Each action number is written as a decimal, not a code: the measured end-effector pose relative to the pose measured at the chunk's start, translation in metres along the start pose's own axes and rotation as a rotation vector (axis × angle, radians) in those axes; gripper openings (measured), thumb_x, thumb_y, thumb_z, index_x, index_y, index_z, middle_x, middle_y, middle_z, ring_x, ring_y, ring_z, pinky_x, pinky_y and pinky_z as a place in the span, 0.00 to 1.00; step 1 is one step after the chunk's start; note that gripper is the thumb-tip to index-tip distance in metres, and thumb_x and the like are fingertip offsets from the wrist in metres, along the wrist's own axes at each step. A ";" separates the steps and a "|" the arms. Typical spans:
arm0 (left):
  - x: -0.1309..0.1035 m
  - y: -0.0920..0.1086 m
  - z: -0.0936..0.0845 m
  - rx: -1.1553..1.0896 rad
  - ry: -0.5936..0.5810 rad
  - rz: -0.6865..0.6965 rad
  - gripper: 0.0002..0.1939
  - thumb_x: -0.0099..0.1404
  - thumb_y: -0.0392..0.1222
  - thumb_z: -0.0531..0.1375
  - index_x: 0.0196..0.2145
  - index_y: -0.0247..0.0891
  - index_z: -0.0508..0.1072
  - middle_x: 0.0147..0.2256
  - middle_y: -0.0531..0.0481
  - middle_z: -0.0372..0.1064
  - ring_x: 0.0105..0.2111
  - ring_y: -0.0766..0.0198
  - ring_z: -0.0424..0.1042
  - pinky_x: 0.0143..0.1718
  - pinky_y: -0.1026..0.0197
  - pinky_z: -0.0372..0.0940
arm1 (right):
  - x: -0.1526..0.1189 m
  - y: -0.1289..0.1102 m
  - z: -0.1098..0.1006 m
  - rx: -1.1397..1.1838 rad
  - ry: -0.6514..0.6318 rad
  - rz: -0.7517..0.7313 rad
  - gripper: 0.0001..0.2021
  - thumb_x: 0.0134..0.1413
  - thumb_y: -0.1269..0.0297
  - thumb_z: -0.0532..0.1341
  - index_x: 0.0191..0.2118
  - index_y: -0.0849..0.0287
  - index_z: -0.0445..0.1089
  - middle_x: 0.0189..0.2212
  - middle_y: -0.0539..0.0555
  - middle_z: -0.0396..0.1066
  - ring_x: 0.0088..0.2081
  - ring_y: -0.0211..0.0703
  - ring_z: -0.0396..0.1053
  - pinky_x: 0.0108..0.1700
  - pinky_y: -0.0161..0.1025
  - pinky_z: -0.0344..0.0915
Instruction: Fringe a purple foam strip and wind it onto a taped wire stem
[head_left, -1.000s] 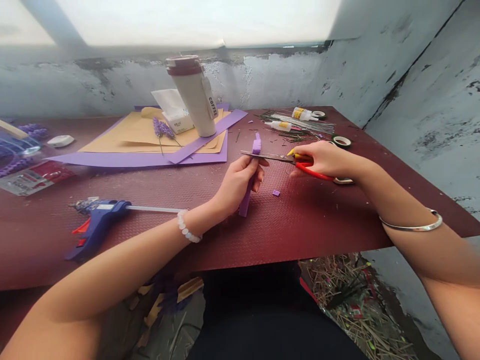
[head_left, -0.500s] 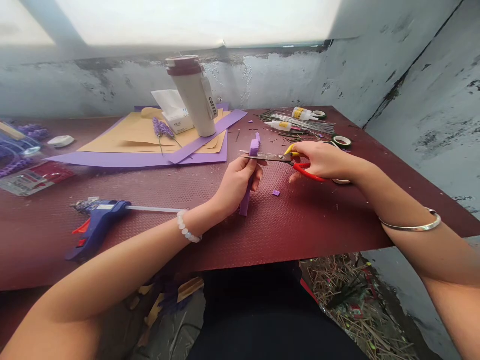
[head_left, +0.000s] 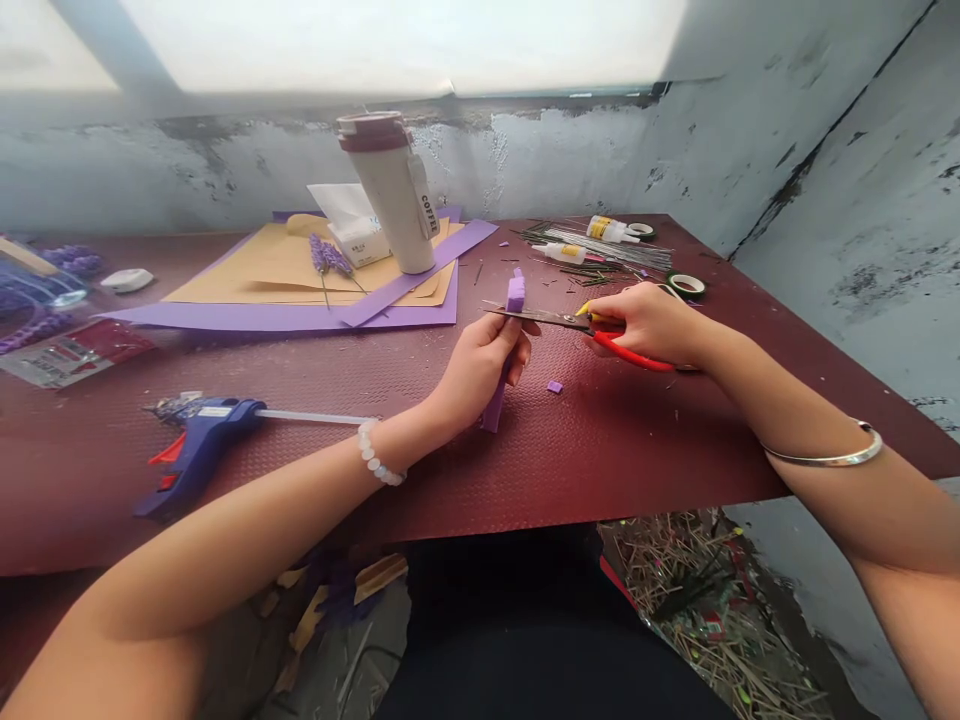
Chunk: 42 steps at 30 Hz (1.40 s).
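Pinched between the fingers of my left hand [head_left: 480,365] is a narrow purple foam strip [head_left: 495,405]. Its lower end hangs below my fingers, and its upper end stands above them, curled and notched. My right hand [head_left: 652,325] grips scissors [head_left: 634,352] with red and yellow handles. The scissor blades lie across the strip, just over my left fingertips. A small purple scrap [head_left: 554,387] rests on the table below the scissors.
On the left lies a blue glue gun [head_left: 202,440] with a glue stick. Behind stand a coffee cup [head_left: 386,190] and tissues [head_left: 360,240] on purple and tan sheets [head_left: 247,275]. Wires [head_left: 637,255], glue bottles [head_left: 562,252] and tape [head_left: 686,286] lie at the back right.
The scissor handles have come closer together in my right hand. My left hand stays nearly in place with the strip.
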<state>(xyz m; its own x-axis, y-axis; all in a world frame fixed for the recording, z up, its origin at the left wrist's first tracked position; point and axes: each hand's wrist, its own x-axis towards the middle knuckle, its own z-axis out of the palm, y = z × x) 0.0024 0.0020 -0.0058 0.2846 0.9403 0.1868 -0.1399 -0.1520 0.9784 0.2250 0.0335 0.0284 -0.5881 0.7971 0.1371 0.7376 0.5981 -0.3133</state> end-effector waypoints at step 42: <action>0.000 0.002 0.001 0.003 0.010 -0.005 0.14 0.73 0.32 0.49 0.29 0.34 0.68 0.18 0.58 0.60 0.14 0.76 0.58 0.17 0.70 0.52 | 0.001 -0.006 0.001 -0.101 0.002 0.090 0.23 0.46 0.40 0.63 0.26 0.56 0.57 0.24 0.49 0.62 0.26 0.38 0.56 0.31 0.38 0.51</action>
<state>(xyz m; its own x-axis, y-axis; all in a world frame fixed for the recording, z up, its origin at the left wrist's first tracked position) 0.0034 0.0018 -0.0038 0.2757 0.9440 0.1813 -0.1359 -0.1484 0.9795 0.2200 0.0309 0.0296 -0.5173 0.8480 0.1151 0.8172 0.5294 -0.2279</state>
